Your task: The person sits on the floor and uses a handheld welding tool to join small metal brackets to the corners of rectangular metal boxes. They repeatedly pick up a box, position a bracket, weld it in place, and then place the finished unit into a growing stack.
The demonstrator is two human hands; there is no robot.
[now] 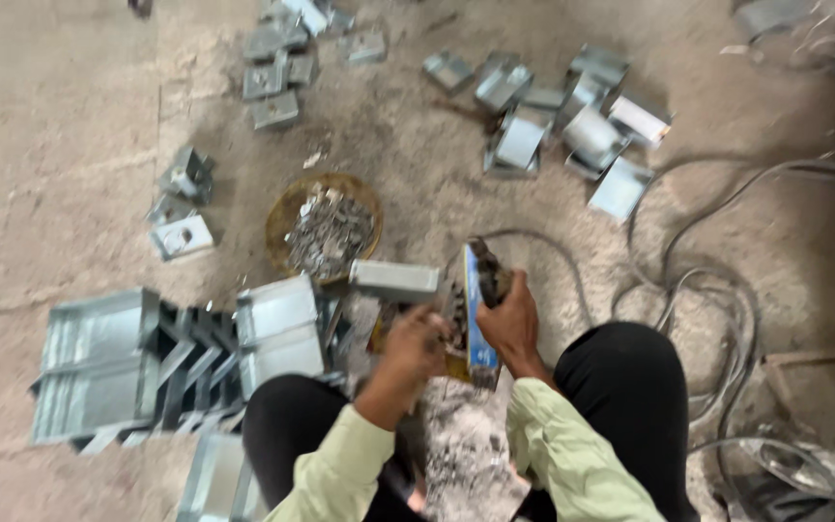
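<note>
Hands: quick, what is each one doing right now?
Left hand: holds a grey metal channel piece.
Right hand: closed on a blue power tool.

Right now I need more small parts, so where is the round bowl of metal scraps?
In the head view, the round bowl sits on the floor left of centre, just beyond the left hand, with grey metal channel pieces to its lower left.
</note>
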